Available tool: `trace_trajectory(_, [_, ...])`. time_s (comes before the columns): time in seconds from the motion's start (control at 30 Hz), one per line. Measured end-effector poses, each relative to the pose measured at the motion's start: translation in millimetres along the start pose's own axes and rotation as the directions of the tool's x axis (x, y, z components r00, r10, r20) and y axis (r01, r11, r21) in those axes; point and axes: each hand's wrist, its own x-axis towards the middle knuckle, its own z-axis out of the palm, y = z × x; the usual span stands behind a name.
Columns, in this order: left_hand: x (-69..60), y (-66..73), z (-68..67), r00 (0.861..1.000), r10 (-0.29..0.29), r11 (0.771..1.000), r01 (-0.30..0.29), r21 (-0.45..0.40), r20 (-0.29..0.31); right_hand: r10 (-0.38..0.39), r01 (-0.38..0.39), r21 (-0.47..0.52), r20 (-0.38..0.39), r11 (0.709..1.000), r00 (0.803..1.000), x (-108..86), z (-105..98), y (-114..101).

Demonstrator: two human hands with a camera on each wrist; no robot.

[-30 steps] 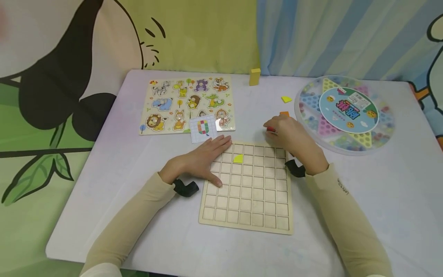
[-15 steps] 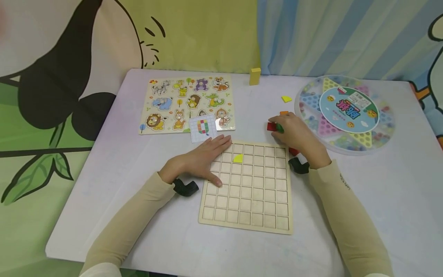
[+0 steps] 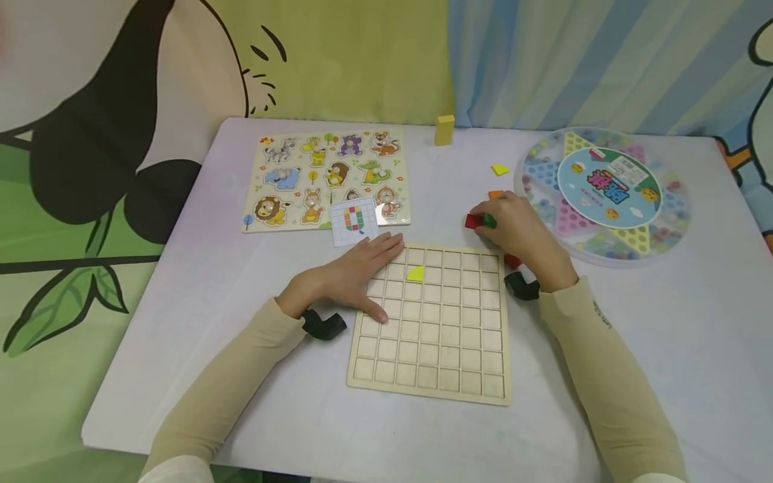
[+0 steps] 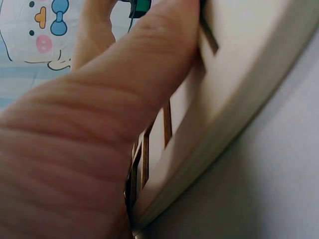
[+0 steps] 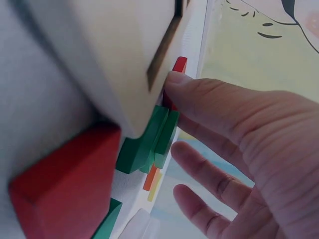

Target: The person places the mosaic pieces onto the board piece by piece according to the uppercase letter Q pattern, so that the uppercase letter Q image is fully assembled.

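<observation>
My left hand (image 3: 345,276) rests flat on the upper left of a wooden grid board (image 3: 427,335), fingers spread and thumb over its cells. A yellow quarter-round piece (image 3: 415,273) lies in one upper cell. Just beyond the board's top right corner, my right hand (image 3: 514,225) pinches a red block (image 3: 473,221) between thumb and forefinger; its other fingers are loose. Green blocks (image 5: 167,132) lie close under these fingers in the right wrist view. Another red block (image 5: 67,181) is beside the board's edge, partly hidden by the wrist in the head view.
A pattern card (image 3: 354,231) overlaps an animal puzzle (image 3: 302,168) at the back left. A round clear game case (image 3: 682,201) stands at the right. Farther back are an orange piece (image 3: 495,194), a loose yellow piece (image 3: 500,170) and an upright yellow block (image 3: 444,131).
My right hand has shifted slightly right and back, uncovering the red block and a green block that its fingers hid. The left hand stays on the board.
</observation>
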Motion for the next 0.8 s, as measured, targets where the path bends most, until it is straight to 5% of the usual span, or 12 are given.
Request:
trace_trajectory(0.47, [1.8, 0.3, 0.9, 1.000, -0.015, 1.000, 0.015, 0.002, 0.013, 0.014, -0.015, 0.031, 0.051, 0.999, 0.999, -2.4, -1.6, -3.9])
trace_trajectory(0.8, [1.4, -2.3, 0.3, 1.000, 0.002, 1.000, -0.002, 0.002, 0.008, -0.033, 0.025, 0.061, 0.137, 0.998, 0.990, -8.4, -11.5, -25.9])
